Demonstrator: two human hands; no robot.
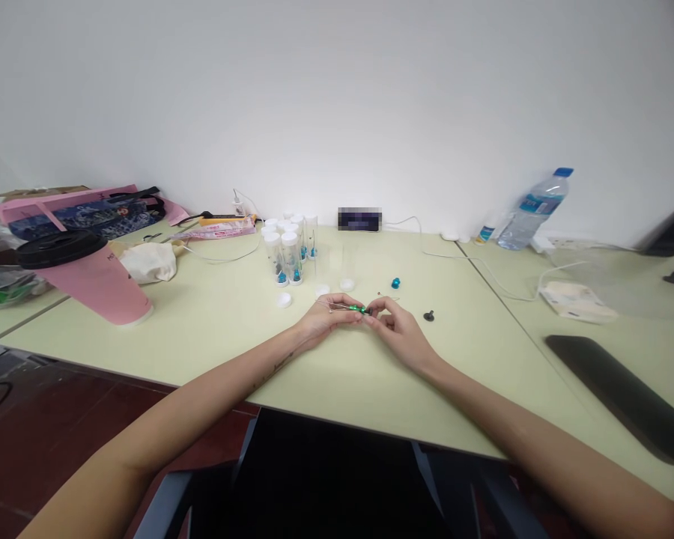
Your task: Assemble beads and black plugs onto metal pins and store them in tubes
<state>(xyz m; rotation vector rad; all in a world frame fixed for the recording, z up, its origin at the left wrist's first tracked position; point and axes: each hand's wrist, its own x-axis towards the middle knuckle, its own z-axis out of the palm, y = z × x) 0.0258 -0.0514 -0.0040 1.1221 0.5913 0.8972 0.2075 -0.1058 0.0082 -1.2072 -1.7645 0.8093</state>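
Observation:
Over the middle of the table, my left hand (329, 318) has its fingers closed on a small shiny green part (357, 308). A thin pale string or wire runs from that part across the left palm. My right hand (394, 329) meets it fingertip to fingertip, pinching the dark end of the same part. Beyond the hands lies a small blue piece (395, 283), and right of them a black piece with a round base (428, 316). White caps (284, 300) lie on the tabletop near the left hand. Behind them stand several clear tubes (290, 258) with blue and dark pieces inside.
A pink cup (101, 281) with a black lid leans at the left, before pink and blue bags (84, 213). A phone (359, 218) rests against the wall. At the right are a tilted water bottle (533, 209), a white cable (499, 281) and a dark wrist rest (618, 397).

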